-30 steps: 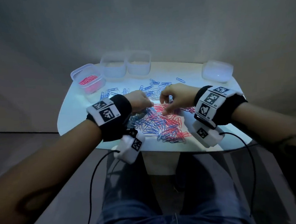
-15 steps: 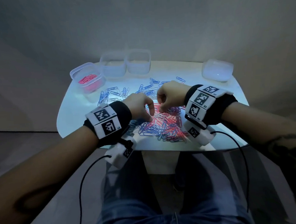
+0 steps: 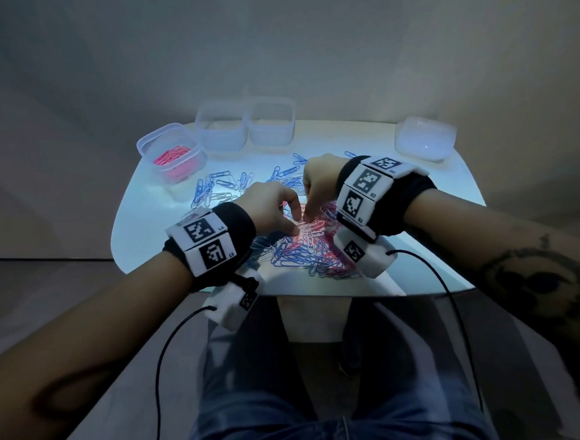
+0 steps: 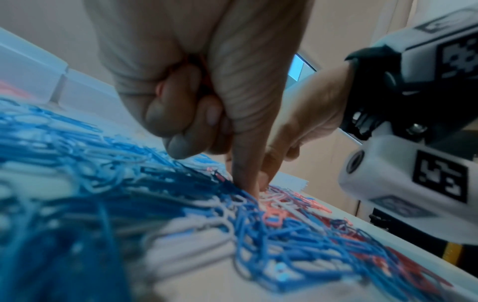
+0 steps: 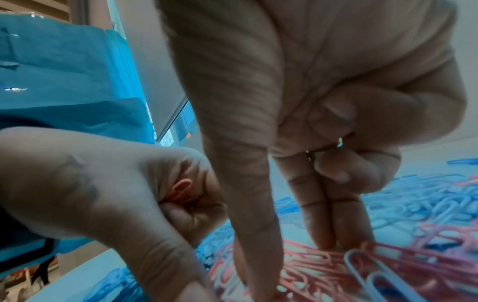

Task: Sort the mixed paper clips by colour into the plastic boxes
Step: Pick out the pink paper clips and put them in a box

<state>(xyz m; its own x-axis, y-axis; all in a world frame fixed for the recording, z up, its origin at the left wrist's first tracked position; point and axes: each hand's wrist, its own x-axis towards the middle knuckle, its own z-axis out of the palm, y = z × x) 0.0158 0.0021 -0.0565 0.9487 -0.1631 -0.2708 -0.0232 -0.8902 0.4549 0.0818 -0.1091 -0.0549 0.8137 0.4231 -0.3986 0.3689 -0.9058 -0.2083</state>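
Observation:
A mixed pile of blue, pink and white paper clips point(image 3: 304, 253) lies on the white table point(image 3: 141, 223). My left hand point(image 3: 283, 217) is over the pile with a small bunch of pink clips point(image 5: 182, 194) held in its curled fingers, and its forefinger point(image 4: 245, 173) points down into the clips. My right hand point(image 3: 310, 211) is right beside it. The right thumb point(image 5: 256, 255) and two straight fingers point(image 5: 333, 230) touch a pink patch point(image 5: 310, 263), a gap between them. A clear box point(image 3: 172, 156) at the back left holds pink clips.
Two empty clear boxes point(image 3: 220, 130) point(image 3: 271, 123) stand side by side at the back. Another plastic box point(image 3: 425, 136) sits at the back right. Loose blue clips point(image 3: 217, 187) are scattered between the boxes and the pile. My knees are under the table's near edge.
My right hand has moved left toward my left hand, so the fingertips of both now meet over the pink patch. The left hand still holds its pink clips.

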